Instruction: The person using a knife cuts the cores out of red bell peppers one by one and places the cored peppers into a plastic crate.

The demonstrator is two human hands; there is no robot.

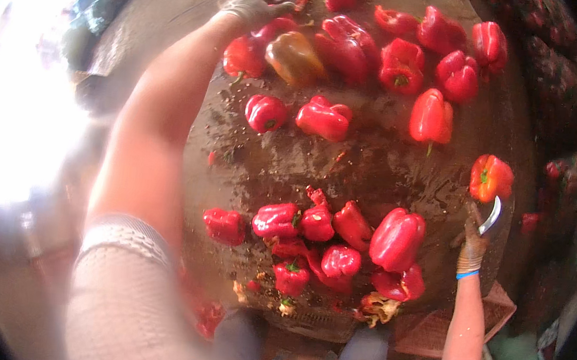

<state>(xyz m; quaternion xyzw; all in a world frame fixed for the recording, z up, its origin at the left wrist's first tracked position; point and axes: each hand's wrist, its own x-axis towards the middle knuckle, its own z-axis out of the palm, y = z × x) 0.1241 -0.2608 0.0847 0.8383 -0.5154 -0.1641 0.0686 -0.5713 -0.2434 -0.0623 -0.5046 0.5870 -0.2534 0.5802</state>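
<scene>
My left hand (254,6), in a pale glove, reaches to the far left of a wet brown tabletop (374,162), over red pieces of pepper; what its fingers touch is partly hidden. My right hand (472,241), in a soiled glove with a blue band at the wrist, is shut on a knife with a short curved blade (491,216). The blade points at an orange-red bell pepper (490,179) at the right. Across the far side lie several red bell peppers (402,65) and a brownish-green one (295,58). Nearer me is a heap of red peppers (397,240), some broken.
Seeds and scraps are scattered over the left of the tabletop. Browned pepper waste (380,308) lies at the near edge. A reddish crate (425,331) stands below the near right edge. Leafy greens (99,2) are beyond the left side. My legs are at the near edge.
</scene>
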